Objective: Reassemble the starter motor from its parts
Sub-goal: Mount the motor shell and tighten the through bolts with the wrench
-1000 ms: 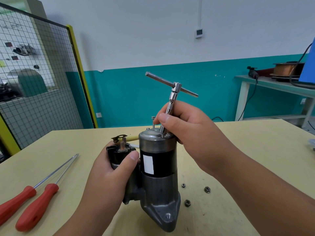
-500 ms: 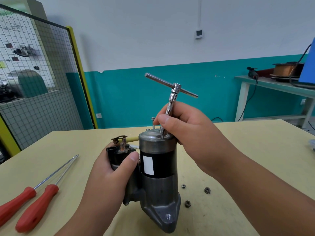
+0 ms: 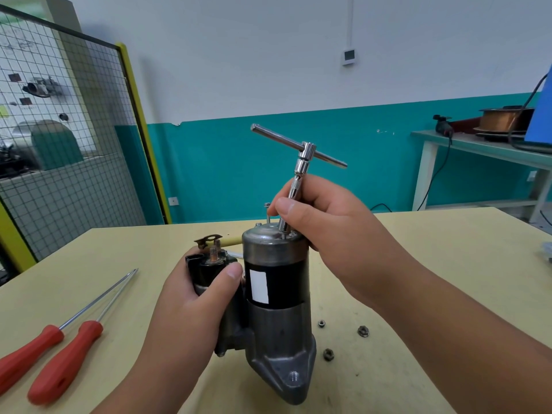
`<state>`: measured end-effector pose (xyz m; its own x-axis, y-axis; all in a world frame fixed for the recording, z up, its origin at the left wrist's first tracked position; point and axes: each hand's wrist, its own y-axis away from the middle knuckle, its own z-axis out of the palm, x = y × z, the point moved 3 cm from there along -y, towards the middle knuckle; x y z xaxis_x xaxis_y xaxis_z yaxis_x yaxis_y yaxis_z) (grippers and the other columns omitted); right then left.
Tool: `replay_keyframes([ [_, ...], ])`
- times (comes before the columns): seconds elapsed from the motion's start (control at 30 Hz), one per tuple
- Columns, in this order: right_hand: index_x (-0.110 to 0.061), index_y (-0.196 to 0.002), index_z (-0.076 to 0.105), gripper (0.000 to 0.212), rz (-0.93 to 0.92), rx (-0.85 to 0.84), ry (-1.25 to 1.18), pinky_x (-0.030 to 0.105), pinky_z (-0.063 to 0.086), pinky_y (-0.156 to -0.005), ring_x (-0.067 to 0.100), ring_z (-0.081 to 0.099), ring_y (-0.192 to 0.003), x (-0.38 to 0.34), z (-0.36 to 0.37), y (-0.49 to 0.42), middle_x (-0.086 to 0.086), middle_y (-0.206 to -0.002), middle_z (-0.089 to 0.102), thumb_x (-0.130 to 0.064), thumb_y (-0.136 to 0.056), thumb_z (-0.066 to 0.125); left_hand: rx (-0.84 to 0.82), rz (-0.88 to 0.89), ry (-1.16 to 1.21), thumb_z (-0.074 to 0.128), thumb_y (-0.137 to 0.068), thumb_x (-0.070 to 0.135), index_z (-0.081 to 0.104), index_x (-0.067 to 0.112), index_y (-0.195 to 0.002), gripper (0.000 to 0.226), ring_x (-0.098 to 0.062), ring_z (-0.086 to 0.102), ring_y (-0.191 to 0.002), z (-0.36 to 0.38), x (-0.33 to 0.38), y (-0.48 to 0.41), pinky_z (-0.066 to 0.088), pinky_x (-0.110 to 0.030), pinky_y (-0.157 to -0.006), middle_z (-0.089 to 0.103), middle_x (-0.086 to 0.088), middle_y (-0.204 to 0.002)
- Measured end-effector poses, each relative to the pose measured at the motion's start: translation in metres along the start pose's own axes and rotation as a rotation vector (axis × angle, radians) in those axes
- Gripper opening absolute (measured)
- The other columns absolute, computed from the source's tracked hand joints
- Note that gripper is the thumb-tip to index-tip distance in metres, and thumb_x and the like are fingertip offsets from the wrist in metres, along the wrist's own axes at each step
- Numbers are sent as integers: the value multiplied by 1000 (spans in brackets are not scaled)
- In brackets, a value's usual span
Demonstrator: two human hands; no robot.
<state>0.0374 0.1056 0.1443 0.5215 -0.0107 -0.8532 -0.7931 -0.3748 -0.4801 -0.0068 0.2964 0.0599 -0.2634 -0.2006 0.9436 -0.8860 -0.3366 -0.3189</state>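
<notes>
Head view: the starter motor (image 3: 277, 294) stands upright on the yellow table (image 3: 418, 264), near centre. The left hand (image 3: 191, 309) grasps its black solenoid (image 3: 209, 267); the right hand (image 3: 328, 222) pinches the shaft of a T-handle socket wrench (image 3: 301, 153) set on the motor's top cap. Three nuts (image 3: 363, 331) lie just right of it, and two red-handled screwdrivers (image 3: 59, 354) lie at near left.

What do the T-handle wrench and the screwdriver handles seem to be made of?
T-handle wrench: polished, likely chromed steel; it shows bright mirror-like highlights. Screwdriver handles: probably red plastic, smooth with a soft sheen and uniform colour.
</notes>
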Motion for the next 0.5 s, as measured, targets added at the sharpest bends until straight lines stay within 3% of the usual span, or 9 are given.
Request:
replay_keyframes([
  [0.17, -29, -92, 68, 16, -1, 12, 4, 27, 49, -75, 3, 60, -78, 1, 1, -1, 1, -91, 69, -42, -89, 59, 6, -30, -4, 66, -61, 70, 71, 52, -101, 44, -26, 78, -92, 0, -1, -2, 58, -44, -63, 79, 11, -93],
  [0.3, -29, -94, 67, 16, -10, 21, 17, 35, 52, -80, 19, 64, -88, 2, 1, -1, 2, -92, 69, -42, -89, 59, 8, -47, -4, 66, -61, 70, 71, 53, -99, 42, -26, 78, -91, -1, -1, -2, 57, -41, -59, 79, 12, -91],
  [0.5, -30, -94, 67, 16, -9, 27, 32, 37, 54, -80, 16, 64, -84, 4, 2, -1, 1, -90, 68, -42, -89, 59, 1, -33, 22, 66, -60, 70, 73, 46, -101, 49, -23, 79, -86, 0, -2, -2, 58, -38, -55, 80, 7, -91],
])
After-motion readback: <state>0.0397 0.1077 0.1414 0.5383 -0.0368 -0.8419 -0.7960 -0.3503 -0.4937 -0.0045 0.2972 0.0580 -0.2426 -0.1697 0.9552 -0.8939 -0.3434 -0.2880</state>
